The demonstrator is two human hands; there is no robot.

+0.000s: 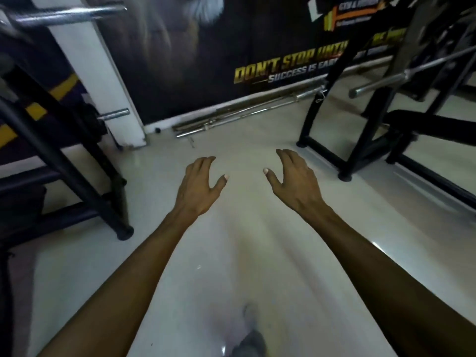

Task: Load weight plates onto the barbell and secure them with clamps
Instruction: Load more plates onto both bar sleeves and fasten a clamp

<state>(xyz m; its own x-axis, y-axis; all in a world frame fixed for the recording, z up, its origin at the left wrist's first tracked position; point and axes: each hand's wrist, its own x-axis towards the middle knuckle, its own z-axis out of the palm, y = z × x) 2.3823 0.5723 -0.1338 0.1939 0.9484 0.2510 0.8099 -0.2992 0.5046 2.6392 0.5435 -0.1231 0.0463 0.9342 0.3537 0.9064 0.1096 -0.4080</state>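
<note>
While empty over bare floor (231, 253): left hand (198, 186), right hand (293, 181), fingers loosely spread, holding nothing. Barbell (381, 82) racked far right; plates unseen. Likely heavy, rigid; grip by rim.

On the dark wall banner (206, 60) we read "DON'T STOP UNTI…" in gold letters, cut off by a black rack post (337, 63). Beneath, in white, "SUCCESS IS EAR…". The upper logo's text is too blurred.
</note>
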